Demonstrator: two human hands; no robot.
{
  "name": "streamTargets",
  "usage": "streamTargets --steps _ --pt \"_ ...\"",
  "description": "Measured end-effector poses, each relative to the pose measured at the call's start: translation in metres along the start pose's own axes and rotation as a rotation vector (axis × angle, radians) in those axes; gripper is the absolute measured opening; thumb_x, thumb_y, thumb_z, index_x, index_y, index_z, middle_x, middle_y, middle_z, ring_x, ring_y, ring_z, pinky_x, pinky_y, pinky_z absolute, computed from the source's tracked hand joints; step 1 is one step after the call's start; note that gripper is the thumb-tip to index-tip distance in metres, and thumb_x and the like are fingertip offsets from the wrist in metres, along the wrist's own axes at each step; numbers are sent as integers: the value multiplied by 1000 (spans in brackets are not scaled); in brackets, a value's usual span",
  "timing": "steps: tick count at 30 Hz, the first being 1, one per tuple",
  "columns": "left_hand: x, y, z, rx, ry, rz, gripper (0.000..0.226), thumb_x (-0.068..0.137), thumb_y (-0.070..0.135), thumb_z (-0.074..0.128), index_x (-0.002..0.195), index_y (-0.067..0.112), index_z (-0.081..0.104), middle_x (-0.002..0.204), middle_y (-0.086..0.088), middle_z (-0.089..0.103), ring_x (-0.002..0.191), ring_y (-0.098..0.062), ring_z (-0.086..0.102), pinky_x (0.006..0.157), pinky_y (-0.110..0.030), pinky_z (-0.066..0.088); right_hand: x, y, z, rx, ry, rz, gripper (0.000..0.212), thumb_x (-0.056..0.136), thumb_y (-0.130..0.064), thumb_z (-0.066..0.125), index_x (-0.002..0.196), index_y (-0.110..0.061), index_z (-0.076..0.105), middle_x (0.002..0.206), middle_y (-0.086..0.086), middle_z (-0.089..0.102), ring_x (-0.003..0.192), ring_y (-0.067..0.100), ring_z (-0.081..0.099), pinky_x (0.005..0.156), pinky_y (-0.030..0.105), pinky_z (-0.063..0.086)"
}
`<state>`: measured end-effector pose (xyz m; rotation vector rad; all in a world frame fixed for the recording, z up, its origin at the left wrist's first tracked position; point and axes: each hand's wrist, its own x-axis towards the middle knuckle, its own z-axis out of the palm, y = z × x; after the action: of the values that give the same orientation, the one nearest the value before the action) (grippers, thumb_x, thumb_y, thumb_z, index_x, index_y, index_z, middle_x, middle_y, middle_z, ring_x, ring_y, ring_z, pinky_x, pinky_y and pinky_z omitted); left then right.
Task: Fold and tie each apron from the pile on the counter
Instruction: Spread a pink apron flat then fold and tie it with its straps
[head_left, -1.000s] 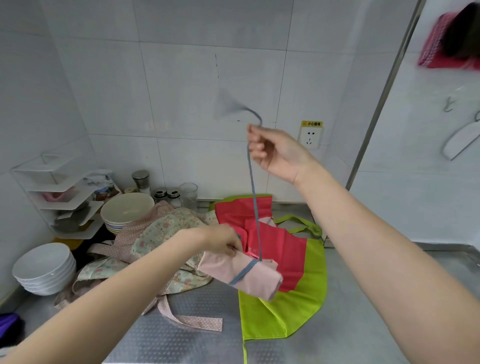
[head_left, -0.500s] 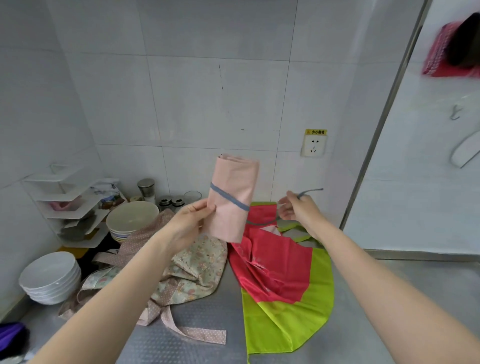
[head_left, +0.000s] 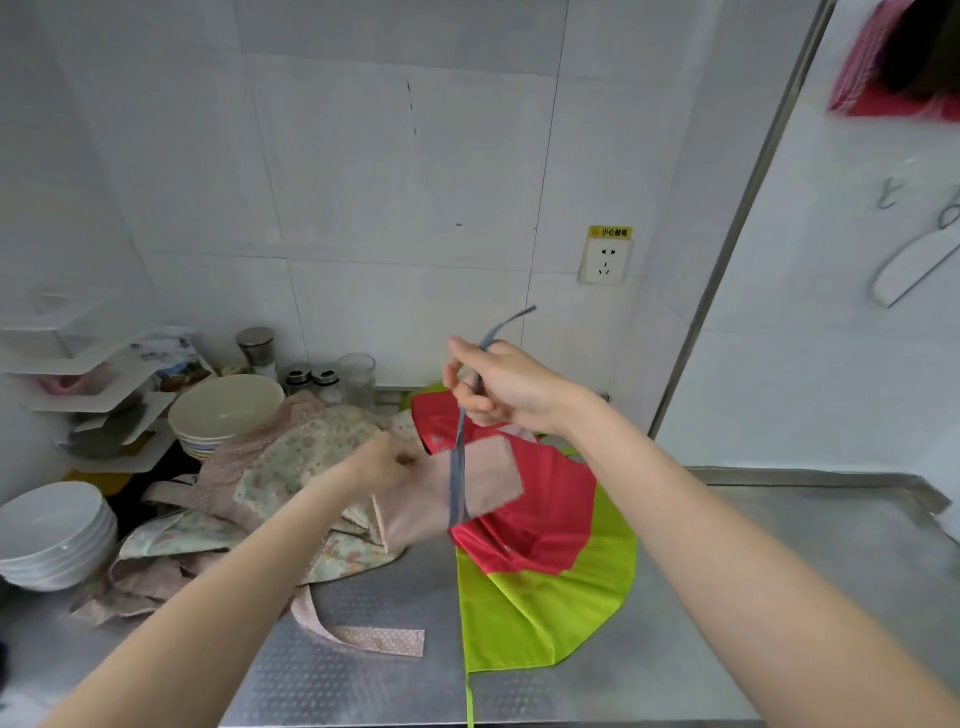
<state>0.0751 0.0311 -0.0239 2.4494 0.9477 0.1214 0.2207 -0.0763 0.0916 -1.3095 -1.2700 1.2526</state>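
Observation:
My left hand (head_left: 387, 465) grips one end of a folded pink apron (head_left: 488, 480), held level above the counter and blurred by motion. A blue-grey strap (head_left: 457, 467) is wound around the bundle and runs up to my right hand (head_left: 498, 387), which pinches it, with the free end sticking out above the fingers. Below lie a red and lime green apron (head_left: 545, 571) spread flat and a heap of floral and dotted pink aprons (head_left: 291, 467) to its left.
The steel counter (head_left: 779, 571) carries a stack of white plates (head_left: 52, 530) at the left, cream bowls (head_left: 223, 410), jars and a glass (head_left: 358, 374) by the tiled wall, and a white corner shelf (head_left: 88, 384). A wall socket (head_left: 605, 260) sits above.
The pink bundle has gone from upright at chest height to level and lower. My right hand rose and drew the strap up over the bundle.

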Motion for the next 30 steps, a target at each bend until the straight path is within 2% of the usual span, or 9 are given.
streamTargets --steps 5,9,11,14,17,21,24,27,30 --pt "-10 37 40 60 -365 232 23 90 12 54 99 -3 68 97 -16 68 84 -22 62 59 -10 31 26 40 9 15 206 124 41 104 -30 27 71 -10 42 41 2 40 29 8 28 36 15 20" --pt "-10 20 64 -102 -441 224 21 91 2 54 107 -2 67 91 -6 64 59 21 51 63 -2 34 37 98 -9 185 431 198 33 102 -24 35 76 -8 46 61 9 46 30 5 40 36 15 28" --pt "-11 6 78 -141 -473 155 22 92 5 54 109 2 67 93 -4 65 56 24 47 67 -4 35 34 124 -15 223 392 238 13 98 -16 48 107 -8 44 84 7 54 50 9 57 45 16 41" --pt "-8 -14 101 -146 -505 62 21 91 10 56 108 7 69 104 -10 70 57 23 48 74 -14 40 28 164 -23 -76 264 497 76 90 -18 60 148 -15 10 128 4 43 104 27 60 78 30 51" --pt "-5 -22 116 -139 -519 -27 22 93 12 53 107 5 68 98 -13 67 53 21 47 60 -3 33 23 188 -21 -715 130 557 36 90 -40 55 103 -6 60 98 14 61 84 24 62 71 27 45" --pt "7 -26 136 -227 -493 -175 24 92 14 56 112 5 66 102 -11 65 75 2 48 56 -5 32 25 217 -3 -828 -132 568 54 89 -51 54 53 -12 41 54 4 43 50 16 41 48 30 27" --pt "15 -24 149 -244 -548 -275 27 91 14 58 116 8 63 105 -2 60 93 -9 49 63 -5 36 29 242 0 -812 -167 591 48 85 -39 64 51 -10 46 53 4 43 55 16 44 48 28 25" --pt "21 -26 157 -205 -574 -303 33 89 16 60 122 10 60 127 -8 58 116 -19 52 90 -21 40 35 262 0 -763 -156 573 19 76 -20 73 86 -4 72 84 10 69 80 19 60 62 26 40" --pt "21 -33 161 -242 -531 -364 36 86 15 63 122 12 60 127 -8 58 119 -21 51 86 -20 37 38 274 1 -652 -37 511 19 79 -15 72 95 -5 73 97 12 72 83 14 67 71 24 48"
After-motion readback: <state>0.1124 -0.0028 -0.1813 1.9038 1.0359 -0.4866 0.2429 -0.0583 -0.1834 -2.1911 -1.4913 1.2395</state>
